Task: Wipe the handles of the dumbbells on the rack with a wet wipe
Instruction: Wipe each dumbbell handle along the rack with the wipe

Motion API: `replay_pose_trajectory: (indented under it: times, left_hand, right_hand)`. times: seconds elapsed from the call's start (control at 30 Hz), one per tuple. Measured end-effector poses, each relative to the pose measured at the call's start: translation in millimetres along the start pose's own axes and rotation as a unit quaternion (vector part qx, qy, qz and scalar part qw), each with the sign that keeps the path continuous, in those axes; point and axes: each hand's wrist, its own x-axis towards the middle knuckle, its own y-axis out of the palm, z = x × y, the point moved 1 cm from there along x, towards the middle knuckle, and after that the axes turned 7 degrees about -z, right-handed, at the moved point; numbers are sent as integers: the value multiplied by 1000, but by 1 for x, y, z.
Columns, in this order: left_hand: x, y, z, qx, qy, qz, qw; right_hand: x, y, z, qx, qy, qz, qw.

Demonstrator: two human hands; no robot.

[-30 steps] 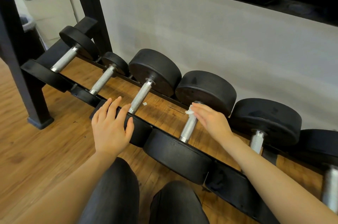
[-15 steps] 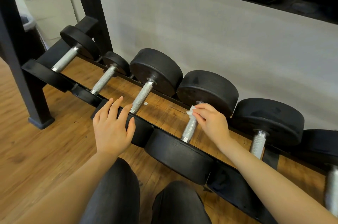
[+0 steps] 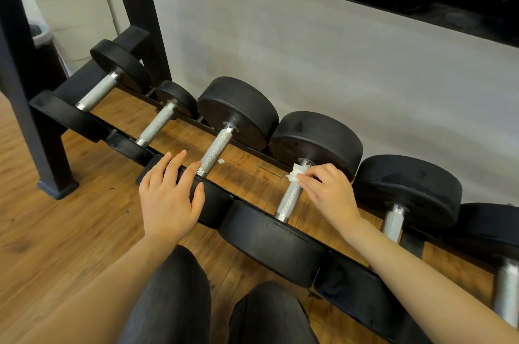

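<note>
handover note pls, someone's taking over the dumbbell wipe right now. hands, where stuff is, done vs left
Right hand: pinches the wet wipe against the far end of the fourth handle from the left, next to the rear head.
Left hand: open, resting flat on the front head of the third dumbbell, holding nothing.
Rack: bottom tier, dumbbells lying in a row, handles pointing toward the person.
Done: cannot tell from the picture which handles are already wiped.
Left: run the wipe down the rest of the fourth handle, then the handles to its right; check the three on the left.
</note>
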Motion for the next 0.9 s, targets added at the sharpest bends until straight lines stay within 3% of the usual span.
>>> replay_pose_trajectory:
  times: [0.3, 0.47, 0.7, 0.9]
  left_hand:
    - [0, 0, 1, 3, 3, 1, 1000]
    - [0, 0, 1, -2, 2, -3, 1000]
    - [0, 0, 1, 8, 0, 7, 1000]
    - [1, 0, 1, 8, 2, 9, 1000]
  right_hand:
    - [-8, 4, 10, 111, 55, 20, 992]
    - [-2, 4, -3, 94, 74, 23, 993]
    - [-8, -2, 10, 86, 15, 47, 995]
    - [-5, -2, 9, 92, 60, 22, 994]
